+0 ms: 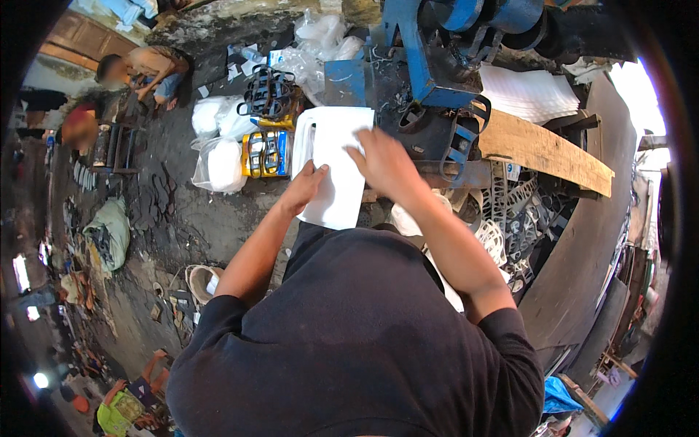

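One white sheet (336,171) lies between the two hands we see. The left hand (306,189) pinches its left edge, thumb on top. The right hand (384,159) is blurry over the right edge, thumb and fingers apart; we cannot tell if they touch it. We see both arms reach forward, elbows bent.

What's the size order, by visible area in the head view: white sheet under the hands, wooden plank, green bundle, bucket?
1. White sheet, though the hands partly cover it
2. Wooden plank
3. Green bundle
4. Bucket

Apparent size only; the bundle and bucket look farther away.
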`<state>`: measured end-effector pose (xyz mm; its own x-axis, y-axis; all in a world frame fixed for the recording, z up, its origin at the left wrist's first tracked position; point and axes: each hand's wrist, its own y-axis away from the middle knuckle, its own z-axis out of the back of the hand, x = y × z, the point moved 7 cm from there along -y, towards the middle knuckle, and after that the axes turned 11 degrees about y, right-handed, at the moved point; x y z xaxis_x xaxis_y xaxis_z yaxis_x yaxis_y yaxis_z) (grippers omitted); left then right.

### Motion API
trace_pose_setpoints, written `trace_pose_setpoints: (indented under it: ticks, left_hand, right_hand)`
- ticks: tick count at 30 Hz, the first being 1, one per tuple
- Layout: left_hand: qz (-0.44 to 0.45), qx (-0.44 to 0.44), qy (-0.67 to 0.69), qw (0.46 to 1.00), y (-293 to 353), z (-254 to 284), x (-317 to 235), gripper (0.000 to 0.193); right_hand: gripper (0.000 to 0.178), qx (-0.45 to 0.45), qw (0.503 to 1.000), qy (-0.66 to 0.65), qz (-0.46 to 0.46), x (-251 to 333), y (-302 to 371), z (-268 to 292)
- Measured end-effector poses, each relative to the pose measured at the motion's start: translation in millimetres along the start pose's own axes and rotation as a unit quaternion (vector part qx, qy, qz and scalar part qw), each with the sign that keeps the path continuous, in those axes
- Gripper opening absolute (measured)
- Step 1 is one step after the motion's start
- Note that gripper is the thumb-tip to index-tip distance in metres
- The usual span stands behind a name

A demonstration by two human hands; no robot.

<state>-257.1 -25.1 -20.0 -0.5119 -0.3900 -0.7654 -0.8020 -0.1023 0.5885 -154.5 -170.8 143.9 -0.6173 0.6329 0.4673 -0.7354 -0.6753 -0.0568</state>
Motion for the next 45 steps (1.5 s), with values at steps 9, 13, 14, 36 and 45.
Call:
trace_pose_setpoints:
  ticks: [9, 13, 14, 36, 45]
  left_hand:
    - [0.007, -0.008, 0.177, 0.984, 12, 4, 6, 0.062]
    - [0.010, -0.032, 0.186, 0.982, 13, -5, 6, 0.066]
    - [-0.008, -0.032, 0.171, 0.985, 12, -7, 2, 0.066]
    - [-0.102, -0.125, 0.094, 0.983, -64, 3, -23, 0.035]
    - [-0.040, -0.096, 0.043, 0.994, -134, 24, -6, 0.038]
  right_hand:
    - [0.045, 0.324, 0.939, 0.035, 0.113, -14, -103, -78]
    - [0.042, 0.260, 0.960, 0.023, 0.105, -28, -100, -88]
    - [0.041, 0.231, 0.968, 0.021, 0.098, -32, -100, -87]
    - [0.060, -0.289, 0.871, 0.127, -0.376, -152, 68, 77]
    - [0.045, -0.299, 0.842, -0.089, -0.440, -142, 91, 91]
